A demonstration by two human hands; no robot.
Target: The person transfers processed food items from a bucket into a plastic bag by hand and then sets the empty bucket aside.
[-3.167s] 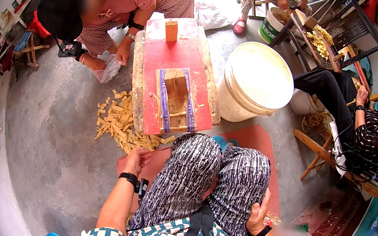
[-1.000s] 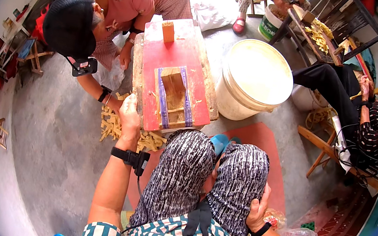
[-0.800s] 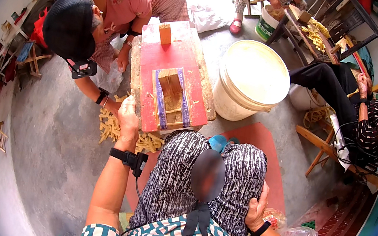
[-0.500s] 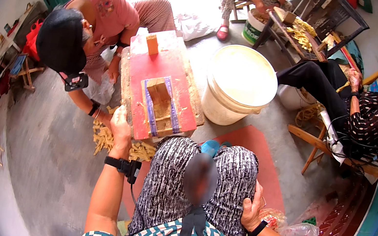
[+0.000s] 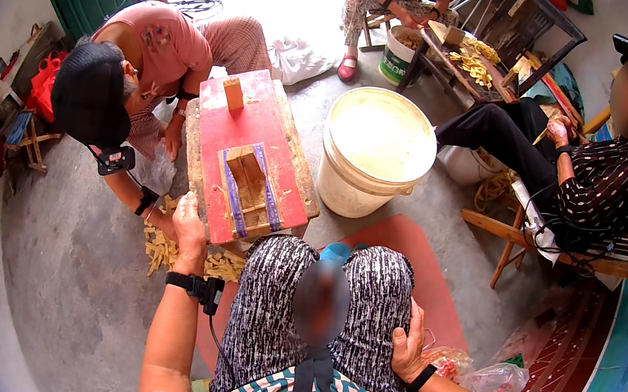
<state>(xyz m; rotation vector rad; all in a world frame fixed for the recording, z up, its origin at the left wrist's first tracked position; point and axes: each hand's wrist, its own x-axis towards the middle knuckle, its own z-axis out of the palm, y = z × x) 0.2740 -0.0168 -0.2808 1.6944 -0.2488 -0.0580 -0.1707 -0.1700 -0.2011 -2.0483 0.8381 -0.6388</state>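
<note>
My left hand (image 5: pixel 190 224) rests at the near left edge of a bench topped with a red board (image 5: pixel 259 128), its fingers stretched along the side. On that board lies a wooden frame (image 5: pixel 253 180) with purple-blue strips down both sides, and farther back a small wooden block (image 5: pixel 233 94) stands upright. My right hand (image 5: pixel 409 349) lies on the outer side of my right thigh, thumb apart, holding nothing. Beside the bench on the floor, several yellowish pieces (image 5: pixel 223 265) lie in a pile, partly hidden by my left arm. A co-worker's hand reaches into them.
A large cream bucket (image 5: pixel 360 191) with a pale top stands right of the bench. The co-worker in pink (image 5: pixel 162 41) bends close at the left. Another person sits on a wooden chair (image 5: pixel 505 236) at the right. Clear plastic bags (image 5: pixel 493 384) lie beside my right arm.
The whole scene has shifted slightly left and, in the near part, down. My hands keep their places on the bench edge and thigh. The seated person at the right has raised their head.
</note>
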